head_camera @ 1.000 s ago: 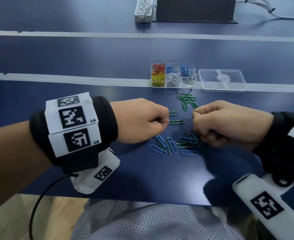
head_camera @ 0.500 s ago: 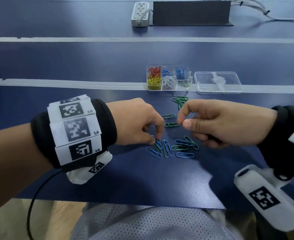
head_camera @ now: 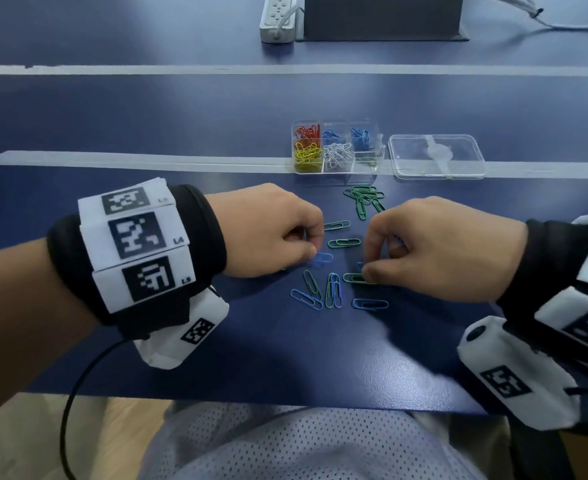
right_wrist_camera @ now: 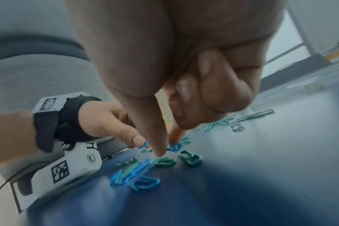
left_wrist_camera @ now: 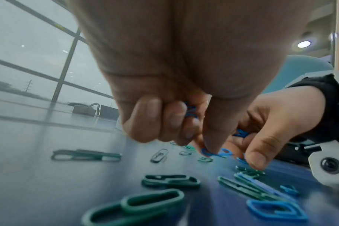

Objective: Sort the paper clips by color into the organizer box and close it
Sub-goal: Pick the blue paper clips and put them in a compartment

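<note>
Both hands low over table, fingers curled: L hand (head_camera: 272, 230) pinches w/ thumb and forefinger; R hand (head_camera: 438, 247) thumb tip pressed down, knuckles up.

We see blue and green paper clips (head_camera: 332, 289) on our dark blue table (head_camera: 147, 116); red, yellow, white, blue ones fill the clear organizer box (head_camera: 336, 169). Black-and-white checked tags (head_camera: 136, 233) band our left wrist.

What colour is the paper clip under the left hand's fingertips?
Blue. The paper clip under the left hand shows best in the left wrist view.
</note>
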The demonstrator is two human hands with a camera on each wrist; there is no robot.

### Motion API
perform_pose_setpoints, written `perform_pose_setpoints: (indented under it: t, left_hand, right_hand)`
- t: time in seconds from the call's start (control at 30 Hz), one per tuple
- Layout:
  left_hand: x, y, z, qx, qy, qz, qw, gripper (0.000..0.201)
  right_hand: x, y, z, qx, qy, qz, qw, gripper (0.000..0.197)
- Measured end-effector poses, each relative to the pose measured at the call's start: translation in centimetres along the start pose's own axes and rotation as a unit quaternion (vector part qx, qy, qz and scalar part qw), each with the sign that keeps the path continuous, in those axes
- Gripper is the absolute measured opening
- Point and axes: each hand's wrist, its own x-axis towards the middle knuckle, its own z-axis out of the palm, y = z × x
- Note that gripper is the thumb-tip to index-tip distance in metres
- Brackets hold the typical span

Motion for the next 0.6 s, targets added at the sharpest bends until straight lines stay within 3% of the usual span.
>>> perform_pose_setpoints:
  t: [0.1,0.17,0.3,0.43,0.53,0.6]
  left_hand:
    - [0.0,-0.1,0.0,-0.063,0.004,-0.020,0.998,0.013]
    - [0.1,-0.3,-0.2,-0.155,-0.033,-0.028,0.987,0.009]
    - [0.6,-0.7,-1.1,-0.266,-0.060,-0.025,0.962,0.009]
    - [2.2,-0.8,-2.3,-0.291,-0.028,-0.027,0.956,0.023]
    - [4.2,-0.6,-3.6,-0.292,0.029,-0.061,0.954,0.033]
    - [5.9,-0.7,-4.6,-0.279,0.067,-0.089,0.954,0.028]
  right_hand:
    - [0.2,0.3,-0.6,0.059,-0.002,0.025,0.998,0.019]
    - [0.4,0.5,-1.1,0.093,-0.015,0.040,0.995,0.020]
    - [1.2,0.3,-2.3,0.243,-0.061,0.060,0.966,0.012]
    - [3.1,0.6,-4.1,0.306,-0.041,0.066,0.949,0.021]
    - [5.2,0.3,-6.1,0.300,0.006,0.073,0.951,0.025]
    - [6.8,-0.1,-7.2,0.261,0.042,0.083,0.961,0.024]
